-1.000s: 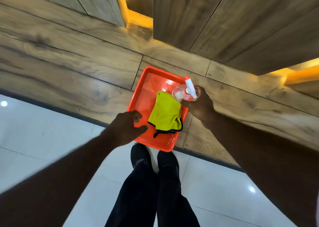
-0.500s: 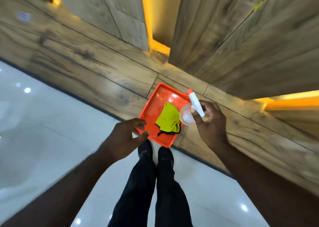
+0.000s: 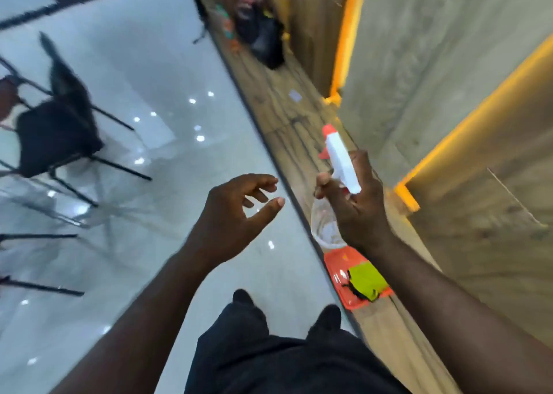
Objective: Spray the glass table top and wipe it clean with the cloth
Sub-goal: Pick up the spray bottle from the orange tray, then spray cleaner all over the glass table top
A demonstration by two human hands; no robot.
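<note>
My right hand [image 3: 357,211] grips a clear spray bottle [image 3: 324,229] with a white and red trigger head [image 3: 341,160], held up in the air above the wooden ledge. The yellow-green cloth [image 3: 366,280] lies in the orange tray [image 3: 341,262] on that ledge, just below my right wrist. My left hand [image 3: 236,211] hovers over the floor with its fingers loosely curled and holds nothing. A glass table top [image 3: 45,214] shows faintly at the left, blurred, with black legs under it.
A black chair [image 3: 57,124] stands at the left on the shiny white tile floor [image 3: 179,73]. Dark bags [image 3: 263,31] sit on the wooden ledge [image 3: 287,115] far ahead. Wood wall panels with orange light strips [image 3: 347,37] run along the right. My dark trousers [image 3: 269,348] fill the bottom.
The view has swung left from the tray toward the room. My right hand lifted the spray bottle out of the tray. My left hand left the tray's edge and rose, fingers spread.
</note>
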